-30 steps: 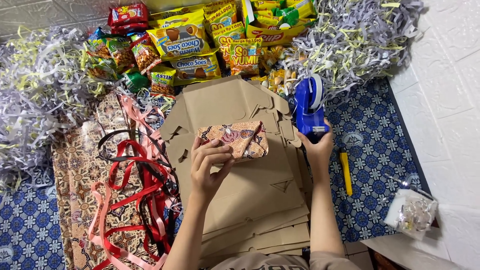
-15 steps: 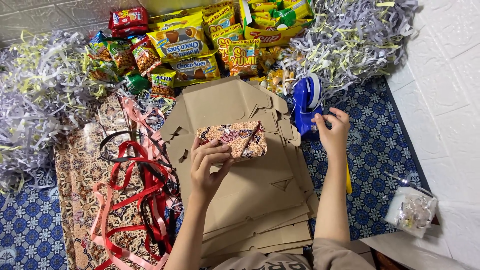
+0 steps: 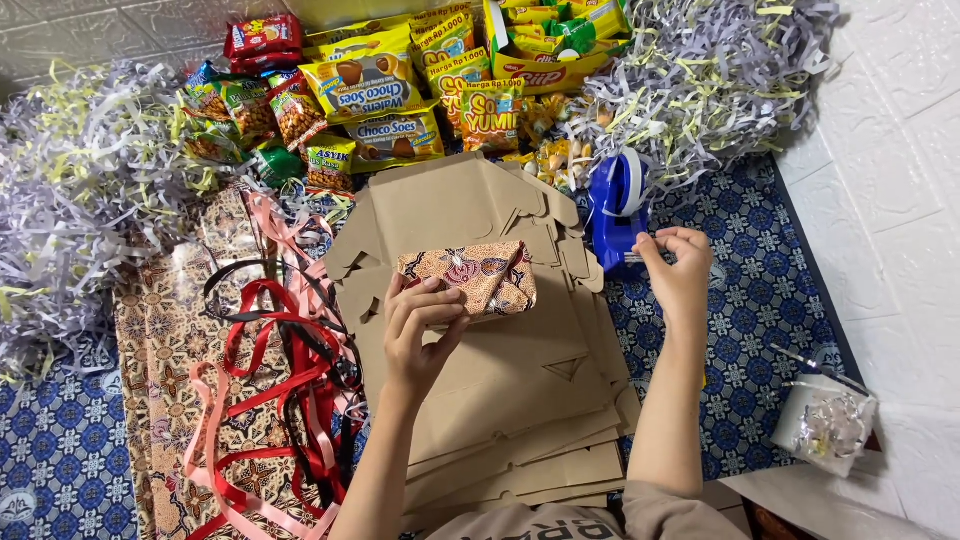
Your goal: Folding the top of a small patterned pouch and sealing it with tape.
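**Wrapped parcel on flat cartons, tape dispenser at right**

Item 1. The left hand (image 3: 420, 335) is pressing down on a small parcel (image 3: 468, 277) wrapped in brown patterned batik paper; the fingers are lying bent over its near left corner and holding it in place. The parcel is resting on top of a stack of flat, unfolded brown cardboard boxes (image 3: 500, 400), towards the upper middle of the stack.

Item 2. The right hand (image 3: 680, 272) is hovering just beside a blue tape dispenser (image 3: 616, 212), with thumb and forefinger pinching together at the dispenser's near end. Whether a strip of tape is sitting between the fingertips is too fine to tell. The dispenser is standing at the right edge of the carton stack, on a blue patterned floor mat (image 3: 770, 300).

Item 3. Red, pink and black ribbons (image 3: 270, 370) are lying in a loose tangle to the left of the cartons, over sheets of brown batik wrapping paper (image 3: 160, 400).

Item 4. Snack packets (image 3: 370, 90) in yellow, green and red are lying in a heap beyond the cartons.

Item 5. Shredded paper (image 3: 80, 200), grey-white with yellow strands, is piling up at far left and again at upper right.

Item 6. A small clear bag of silvery pieces (image 3: 825, 425) is sitting well apart at lower right, by the white wall.
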